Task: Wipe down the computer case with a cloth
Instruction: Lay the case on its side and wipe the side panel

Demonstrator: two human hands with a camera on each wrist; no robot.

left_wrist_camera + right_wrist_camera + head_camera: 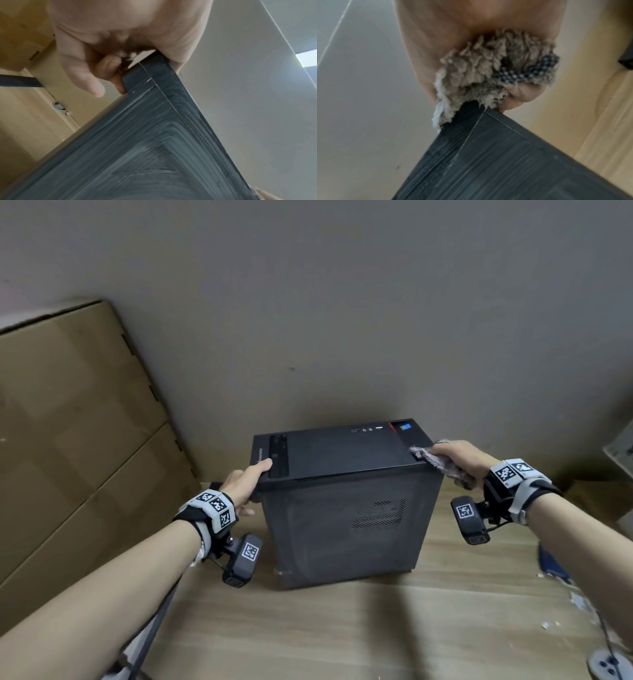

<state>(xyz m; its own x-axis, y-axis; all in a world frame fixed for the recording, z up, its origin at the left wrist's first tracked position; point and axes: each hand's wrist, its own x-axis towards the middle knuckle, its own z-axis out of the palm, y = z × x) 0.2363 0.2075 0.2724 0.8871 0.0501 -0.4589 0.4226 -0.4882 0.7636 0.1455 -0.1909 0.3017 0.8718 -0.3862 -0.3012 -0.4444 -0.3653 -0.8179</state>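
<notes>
The case [342,501] stands on the wooden floor [342,628] close to the wall [342,302], its front panel facing up and its vented side toward the person. A cardboard sheet [68,422] leans on the wall to the left.

The step in hand looks like steadying or turning the case so another face can be wiped. To do it well, both hands should take the load evenly at the two upper near corners, and the cloth should stay bunched in the palm so that it neither slips off nor lets the smooth edge slide. The side panel shows dusty swirl marks in the left wrist view, so that face probably needs firmer, overlapping strokes once the case is settled.

The left hand [245,486] clamps the upper left corner: thumb laid on top, fingers [109,67] curled against the side below the edge. The right hand [459,460] reaches in from the right with wrist bent, fingers curled round the shaggy cloth [435,460] and pressing it onto the upper right corner. In the right wrist view the cloth [484,75] wraps over that corner, between palm and case [505,162]. Both forearms stretch forward, well apart.
</notes>
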